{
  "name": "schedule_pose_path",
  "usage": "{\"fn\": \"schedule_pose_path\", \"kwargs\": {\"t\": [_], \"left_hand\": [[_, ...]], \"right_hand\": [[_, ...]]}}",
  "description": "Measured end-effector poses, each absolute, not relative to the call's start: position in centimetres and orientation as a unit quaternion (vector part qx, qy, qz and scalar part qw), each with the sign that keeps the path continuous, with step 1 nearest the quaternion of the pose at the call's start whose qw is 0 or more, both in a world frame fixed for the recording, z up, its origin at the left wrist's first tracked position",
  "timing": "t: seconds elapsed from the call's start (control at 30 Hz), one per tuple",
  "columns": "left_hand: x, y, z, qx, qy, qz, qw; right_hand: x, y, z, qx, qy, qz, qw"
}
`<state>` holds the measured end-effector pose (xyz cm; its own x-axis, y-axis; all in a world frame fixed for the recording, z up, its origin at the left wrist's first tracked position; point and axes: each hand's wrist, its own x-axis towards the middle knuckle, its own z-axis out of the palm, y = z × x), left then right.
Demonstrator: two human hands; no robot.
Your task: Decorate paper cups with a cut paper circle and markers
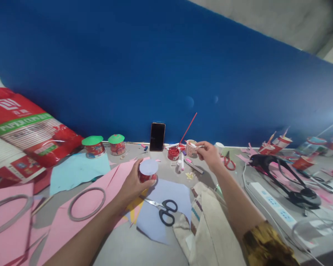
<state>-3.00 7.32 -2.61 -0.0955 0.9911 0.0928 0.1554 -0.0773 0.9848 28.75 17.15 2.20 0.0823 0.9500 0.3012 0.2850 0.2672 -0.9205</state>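
Two green-topped cups (93,144) are being supported by the counter (122,240) at the back left, and one lavender-topped cup (148,168) is being held nearer the middle, above the edge of a lavender sheet (180,188). Two grey rings (104,197) are being carried by pink sheets (62,225). One pair of black-handled scissors (168,210) is being borne by the lavender sheet; one red-handled pair (229,163) is being seen beyond the right forearm. One phone (157,136) is being propped against the blue wall (113,74).

The left hand (134,181) is being kept half curled, the lavender-topped cup being gripped between thumb and fingers. The right hand (209,153) is being held nearly closed, a slim white item (193,145) being pinched by its fingertips at a patterned cup (191,150); whether the two are touching cannot be told.

Part of the held cup's side is being covered by the left hand. One ring and a red bag (39,129) are being cut off at the left edge, and the things at far right are being blurred.
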Motion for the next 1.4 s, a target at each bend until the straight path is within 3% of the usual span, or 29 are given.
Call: {"fn": "schedule_pose_path", "kwargs": {"t": [0.17, 0.37, 0.67, 1.0, 1.4], "left_hand": [[-2.8, 7.1, -2.6, 0.533, 0.538, 0.502, 0.418], [-3.0, 7.6, -3.1, 0.531, 0.542, 0.517, 0.396], [-3.1, 7.9, -3.6, 0.550, 0.555, 0.492, 0.385], [-3.0, 8.1, -3.8, 0.558, 0.577, 0.460, 0.379], [-2.7, 7.8, -3.3, 0.566, 0.573, 0.472, 0.359]], "right_hand": [[27.8, 18.6, 6.1, -0.475, -0.588, 0.358, 0.548], [24.9, 20.0, 4.7, -0.496, -0.606, 0.263, 0.563], [23.7, 20.6, 2.1, -0.537, -0.691, 0.119, 0.469], [22.4, 21.6, -0.9, -0.564, -0.714, 0.089, 0.405], [23.4, 21.7, -1.8, -0.545, -0.670, 0.147, 0.482]]}}
